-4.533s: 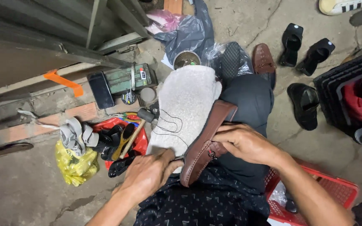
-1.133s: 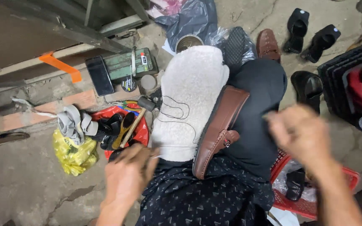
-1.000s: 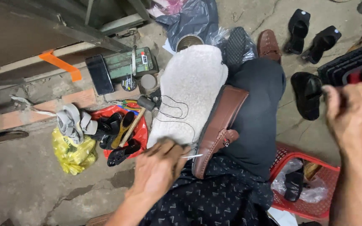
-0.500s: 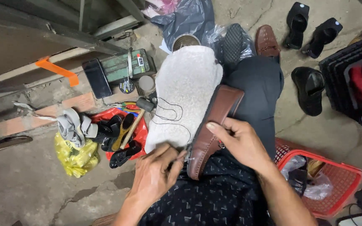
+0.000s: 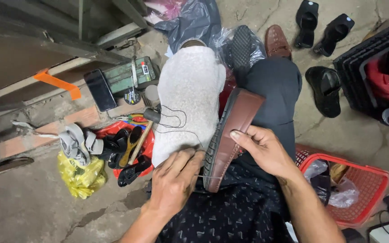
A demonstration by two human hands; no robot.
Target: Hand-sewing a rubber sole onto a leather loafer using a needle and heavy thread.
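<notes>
A brown leather loafer (image 5: 232,130) lies on its side across my lap, its dark sole edge turned to the left. My right hand (image 5: 264,150) grips the shoe's upper from the right, thumb along the rim. My left hand (image 5: 174,180) pinches a thin needle with thread at the sole edge near the heel. Dark thread (image 5: 176,123) loops over a grey fleecy cloth (image 5: 187,96) that covers my left knee.
A red basket (image 5: 361,189) stands at the right. Black sandals (image 5: 325,90) and another brown loafer (image 5: 278,40) lie on the concrete floor. At the left are a phone (image 5: 100,90), a green box (image 5: 124,76), a hammer (image 5: 142,135), a yellow bag (image 5: 82,173) and shoe parts.
My right hand, which had swung out to the right pulling away from the shoe, has come back and taken hold of the loafer. My left hand stays at the sole edge.
</notes>
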